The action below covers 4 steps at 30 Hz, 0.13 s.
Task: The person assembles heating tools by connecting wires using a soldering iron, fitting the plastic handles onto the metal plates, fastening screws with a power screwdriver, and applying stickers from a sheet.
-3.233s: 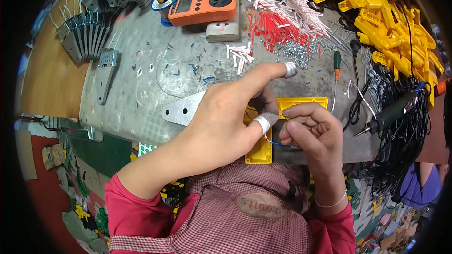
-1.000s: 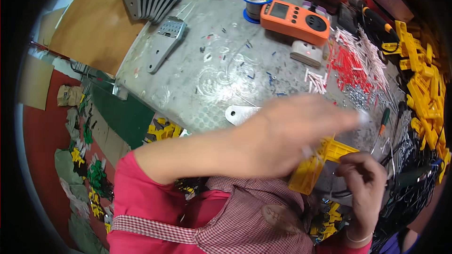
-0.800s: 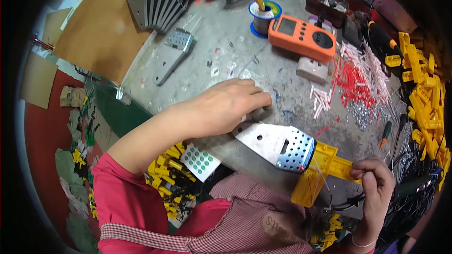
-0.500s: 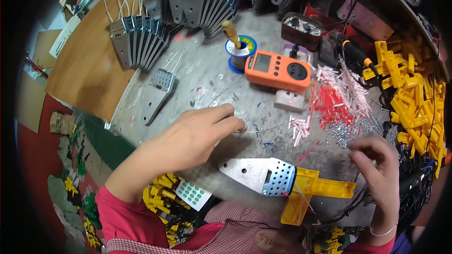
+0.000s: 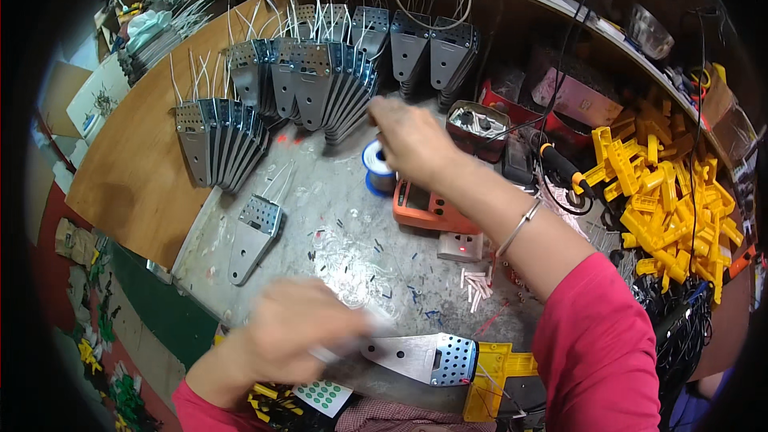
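My right hand (image 5: pixel 412 140) reaches across to the far middle, fingers curled down just above a blue-rimmed solder spool (image 5: pixel 378 170). What the fingers grip is hidden. My left hand (image 5: pixel 300 332) is smeared by motion at the near left, with pale blurred streaks beside its fingers. Right next to it lies a tapered metal plate with a perforated blue-tinted end (image 5: pixel 454 360), joined to a yellow plastic handle shell (image 5: pixel 488 384). Thin wires lie over the shell. My right forearm partly covers an orange meter (image 5: pixel 420 208).
Stacked metal plates with white wires (image 5: pixel 220 144) stand at the far left. A single plate (image 5: pixel 254 240) lies nearer. On the right are a pile of yellow shells (image 5: pixel 656 200), a soldering iron (image 5: pixel 564 168) and pink-white tubes (image 5: pixel 476 288). A red box (image 5: pixel 478 124) stands behind the meter.
My right hand has swung from the near right to the spool. The wooden handle that stood in the spool no longer shows. My left hand has drawn back toward me. The view has shifted.
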{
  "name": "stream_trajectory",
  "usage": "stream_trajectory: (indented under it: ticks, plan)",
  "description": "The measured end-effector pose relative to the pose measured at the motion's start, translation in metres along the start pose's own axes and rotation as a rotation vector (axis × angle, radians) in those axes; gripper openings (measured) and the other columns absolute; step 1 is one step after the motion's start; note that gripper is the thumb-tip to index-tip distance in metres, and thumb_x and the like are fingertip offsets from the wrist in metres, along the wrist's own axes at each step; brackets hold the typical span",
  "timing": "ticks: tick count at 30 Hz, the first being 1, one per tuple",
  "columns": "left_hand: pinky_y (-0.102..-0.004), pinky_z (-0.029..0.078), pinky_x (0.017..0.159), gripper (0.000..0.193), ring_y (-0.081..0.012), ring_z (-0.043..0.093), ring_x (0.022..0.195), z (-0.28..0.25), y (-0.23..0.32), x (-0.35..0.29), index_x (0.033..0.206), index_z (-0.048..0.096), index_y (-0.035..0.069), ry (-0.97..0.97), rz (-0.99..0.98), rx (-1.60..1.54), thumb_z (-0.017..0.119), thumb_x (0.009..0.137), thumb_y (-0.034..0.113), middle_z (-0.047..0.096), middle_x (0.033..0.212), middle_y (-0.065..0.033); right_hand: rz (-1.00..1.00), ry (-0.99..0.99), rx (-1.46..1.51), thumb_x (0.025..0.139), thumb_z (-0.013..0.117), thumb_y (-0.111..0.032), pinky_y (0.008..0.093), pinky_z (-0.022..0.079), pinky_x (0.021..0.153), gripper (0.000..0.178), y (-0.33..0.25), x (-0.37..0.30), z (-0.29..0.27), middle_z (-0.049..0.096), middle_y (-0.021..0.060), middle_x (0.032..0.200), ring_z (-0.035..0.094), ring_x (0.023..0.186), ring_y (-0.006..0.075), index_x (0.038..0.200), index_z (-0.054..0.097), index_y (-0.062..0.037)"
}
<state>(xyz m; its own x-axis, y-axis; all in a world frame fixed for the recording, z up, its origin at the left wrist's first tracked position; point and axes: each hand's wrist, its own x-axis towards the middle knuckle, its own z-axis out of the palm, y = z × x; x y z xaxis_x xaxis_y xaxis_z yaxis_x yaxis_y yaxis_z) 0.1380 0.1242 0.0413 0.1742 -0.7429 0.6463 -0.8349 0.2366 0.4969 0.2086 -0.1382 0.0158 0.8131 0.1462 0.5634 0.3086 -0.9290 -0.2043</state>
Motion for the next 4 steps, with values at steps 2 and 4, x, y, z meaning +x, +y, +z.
stream_trajectory:
  ticks: [2, 4]
  plan:
    - [-0.0268, 0.045, 0.055, 0.017, -0.0110, 0.055, 0.067, -0.016, -0.008, -0.022, 0.103, 0.059, 0.004, 0.533, -0.222, -0.039, 0.055, 0.089, 0.011, 0.058, 0.083, -0.0019, 0.087, -0.018, -0.098, 0.077, 0.055, -0.004, 0.0494, 0.050, 0.073, 0.020, 0.018, 0.003, -0.008, 0.062, 0.0185, 0.091, 0.061, 0.085, 0.0400, 0.097, 0.050, -0.0045]
    - [-0.0258, 0.046, 0.068, 0.029, -0.0121, 0.053, 0.077, -0.035, -0.012, -0.025, 0.114, 0.054, 0.004, 0.776, -0.040, -0.298, 0.058, 0.090, 0.019, 0.053, 0.095, -0.0051, 0.135, -0.008, -0.187, 0.078, 0.057, -0.006, 0.0488, 0.050, 0.073, 0.020, 0.024, 0.009, -0.003, 0.062, 0.0177, 0.093, 0.062, 0.086, 0.0391, 0.097, 0.051, -0.0062]
